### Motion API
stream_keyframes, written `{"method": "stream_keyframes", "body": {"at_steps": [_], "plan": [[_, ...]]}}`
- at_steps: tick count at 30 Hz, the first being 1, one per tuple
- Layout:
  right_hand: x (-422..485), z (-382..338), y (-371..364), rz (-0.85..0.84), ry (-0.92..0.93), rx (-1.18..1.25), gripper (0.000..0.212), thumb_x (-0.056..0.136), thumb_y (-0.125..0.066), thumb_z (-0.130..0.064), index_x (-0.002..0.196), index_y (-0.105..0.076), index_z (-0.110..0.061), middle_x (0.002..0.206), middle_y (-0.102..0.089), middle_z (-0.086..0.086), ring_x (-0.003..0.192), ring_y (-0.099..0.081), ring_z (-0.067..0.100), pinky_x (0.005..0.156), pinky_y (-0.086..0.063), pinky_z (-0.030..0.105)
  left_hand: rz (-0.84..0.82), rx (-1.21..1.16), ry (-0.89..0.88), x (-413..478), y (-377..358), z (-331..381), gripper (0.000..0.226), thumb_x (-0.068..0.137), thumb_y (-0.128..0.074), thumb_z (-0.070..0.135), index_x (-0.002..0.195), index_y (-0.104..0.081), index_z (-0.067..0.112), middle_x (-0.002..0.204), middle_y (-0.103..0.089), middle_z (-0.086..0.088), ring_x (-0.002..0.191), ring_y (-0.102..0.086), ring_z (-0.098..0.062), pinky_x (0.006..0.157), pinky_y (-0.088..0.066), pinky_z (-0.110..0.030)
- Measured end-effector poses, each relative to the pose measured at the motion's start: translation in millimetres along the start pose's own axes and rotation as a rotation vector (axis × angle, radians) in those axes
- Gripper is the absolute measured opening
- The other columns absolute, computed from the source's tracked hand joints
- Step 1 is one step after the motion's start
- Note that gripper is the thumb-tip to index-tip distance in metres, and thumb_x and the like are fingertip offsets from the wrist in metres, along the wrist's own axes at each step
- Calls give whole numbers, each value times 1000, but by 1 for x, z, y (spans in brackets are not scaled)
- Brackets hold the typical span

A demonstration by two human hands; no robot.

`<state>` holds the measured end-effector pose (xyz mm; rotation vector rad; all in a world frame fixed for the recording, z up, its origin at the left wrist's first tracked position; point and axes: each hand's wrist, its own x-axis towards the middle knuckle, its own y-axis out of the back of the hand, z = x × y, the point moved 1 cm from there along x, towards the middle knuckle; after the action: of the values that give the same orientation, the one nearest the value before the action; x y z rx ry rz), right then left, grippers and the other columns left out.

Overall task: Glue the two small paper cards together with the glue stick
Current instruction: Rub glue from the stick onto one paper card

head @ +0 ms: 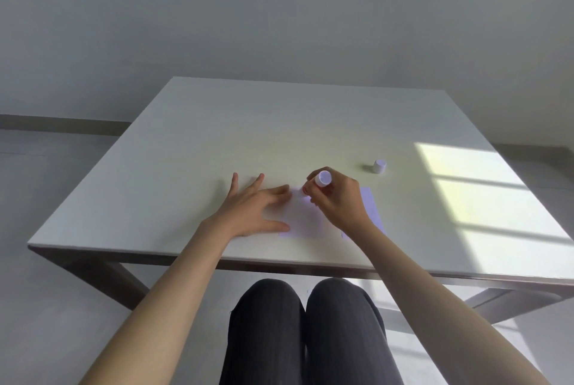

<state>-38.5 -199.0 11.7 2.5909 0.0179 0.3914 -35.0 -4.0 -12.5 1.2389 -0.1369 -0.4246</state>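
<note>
glue stick on card, mid-desk.
right hand (337,198) grips white glue stick (323,179) upright over pale lilac card (302,218); left hand (253,207) open, flat, touching that card. second card (371,207) partly under right wrist; cap (379,166) apart on desk (248,123).

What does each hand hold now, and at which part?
The right hand grips the glue stick around its body, base end up. The left hand holds nothing; it lies flat, pressing the left card down.
</note>
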Motion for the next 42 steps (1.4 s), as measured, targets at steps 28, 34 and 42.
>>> {"method": "stream_keyframes", "body": {"at_steps": [28, 34, 42], "plan": [[-24, 6, 17, -149, -98, 92, 14, 69, -57, -16, 59, -60, -8, 45, -61, -5, 38, -51, 4, 43, -40, 12, -33, -1, -4, 0, -1, -2, 79, 76, -52, 70, 145, -24, 43, 154, -14, 32, 148, 8, -13, 111, 23, -55], [-11, 12, 29, 44, -150, 6, 17, 78, -57, -12, 65, -61, -1, 45, -63, -20, 45, -56, 7, 51, -45, 17, -22, -42, 0, 0, -3, -2, 78, 77, -56, 64, 145, -24, 42, 153, -15, 31, 148, 8, -12, 111, 24, -54], [-11, -18, -2, -37, -92, 192, 16, 76, -56, -13, 63, -62, -6, 53, -68, -7, 47, -60, 9, 52, -52, 26, -18, -37, 6, 0, -4, -3, 84, 75, -54, 69, 147, -17, 45, 154, -19, 27, 148, 9, -12, 110, 25, -53]]}}
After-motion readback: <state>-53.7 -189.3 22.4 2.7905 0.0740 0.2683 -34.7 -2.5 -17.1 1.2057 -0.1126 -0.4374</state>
